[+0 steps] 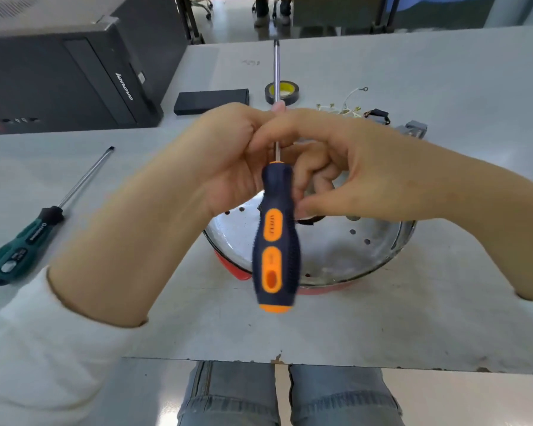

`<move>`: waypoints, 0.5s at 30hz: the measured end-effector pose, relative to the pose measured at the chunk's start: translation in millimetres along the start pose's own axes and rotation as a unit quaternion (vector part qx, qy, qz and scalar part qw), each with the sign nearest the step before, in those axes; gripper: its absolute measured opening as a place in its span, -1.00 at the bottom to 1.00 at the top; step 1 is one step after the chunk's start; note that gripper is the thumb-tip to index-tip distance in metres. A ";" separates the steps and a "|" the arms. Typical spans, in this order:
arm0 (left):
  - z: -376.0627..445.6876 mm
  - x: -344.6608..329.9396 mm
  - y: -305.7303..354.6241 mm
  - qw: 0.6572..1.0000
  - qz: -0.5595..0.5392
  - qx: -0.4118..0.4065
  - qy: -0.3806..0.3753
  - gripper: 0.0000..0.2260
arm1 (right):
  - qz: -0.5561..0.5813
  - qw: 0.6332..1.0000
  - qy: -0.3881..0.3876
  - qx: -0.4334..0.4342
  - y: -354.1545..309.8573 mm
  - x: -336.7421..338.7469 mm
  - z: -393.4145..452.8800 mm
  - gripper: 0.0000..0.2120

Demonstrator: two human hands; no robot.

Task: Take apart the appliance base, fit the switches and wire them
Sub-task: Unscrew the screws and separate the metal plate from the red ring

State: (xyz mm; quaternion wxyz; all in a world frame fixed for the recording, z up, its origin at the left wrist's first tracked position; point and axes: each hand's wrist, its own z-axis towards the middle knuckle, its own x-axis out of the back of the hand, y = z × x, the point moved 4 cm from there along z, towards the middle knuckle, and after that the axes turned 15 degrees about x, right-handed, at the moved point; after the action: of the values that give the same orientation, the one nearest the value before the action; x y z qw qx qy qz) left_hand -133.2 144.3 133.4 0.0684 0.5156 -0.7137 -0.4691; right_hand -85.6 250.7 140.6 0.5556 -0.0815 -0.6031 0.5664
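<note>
Appliance base (336,256), a round metal pan with a red rim, is sitting near the table's (413,327) front edge, partly hidden behind both hands. Above it, the left hand (228,161) and right hand (351,167) are meeting around the shaft of a navy-and-orange screwdriver (276,238), fingers curling to pinch it, handle hanging toward the person and tip pointing away. A green screwdriver (28,232) is lying by the left edge. Black tape (282,93), loose wires (348,107) and a black box (211,101) are lying farther back.
</note>
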 end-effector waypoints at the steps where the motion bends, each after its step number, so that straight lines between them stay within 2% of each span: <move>1: 1.1 2.4 2.2 1.000 -0.006 -0.012 0.006 -0.80 | 0.002 1.000 0.009 0.001 1.0 1.5 -1.4 -0.44; 3: 1.7 10.8 8.5 0.999 -0.009 -0.036 0.024 -0.78 | 0.011 1.000 0.029 -0.004 3.0 6.6 -6.1 -0.44; 5: 3.6 24.0 14.9 0.996 0.035 -0.040 0.067 -0.79 | 0.031 0.998 0.019 -0.043 9.2 9.7 -12.2 -0.50; 8: 9.5 37.5 15.9 0.979 0.177 -0.001 0.106 -0.78 | 0.032 0.989 -0.084 -0.120 20.3 0.4 -16.6 -0.57; 11: 20.0 33.2 3.0 0.930 0.343 0.027 0.128 -0.79 | 0.047 0.973 -0.158 -0.162 26.8 -14.6 -13.0 -0.57; 15: 35.2 28.3 -11.3 0.842 0.514 0.025 0.162 -0.78 | 0.023 0.959 -0.221 -0.176 32.4 -27.1 -7.4 -0.60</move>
State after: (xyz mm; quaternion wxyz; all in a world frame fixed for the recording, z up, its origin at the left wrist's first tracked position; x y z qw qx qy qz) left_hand -159.1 142.5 94.7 0.4013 0.1454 -0.8667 -0.2582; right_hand -87.2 246.6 98.0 0.3721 -0.0646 -0.7988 0.4682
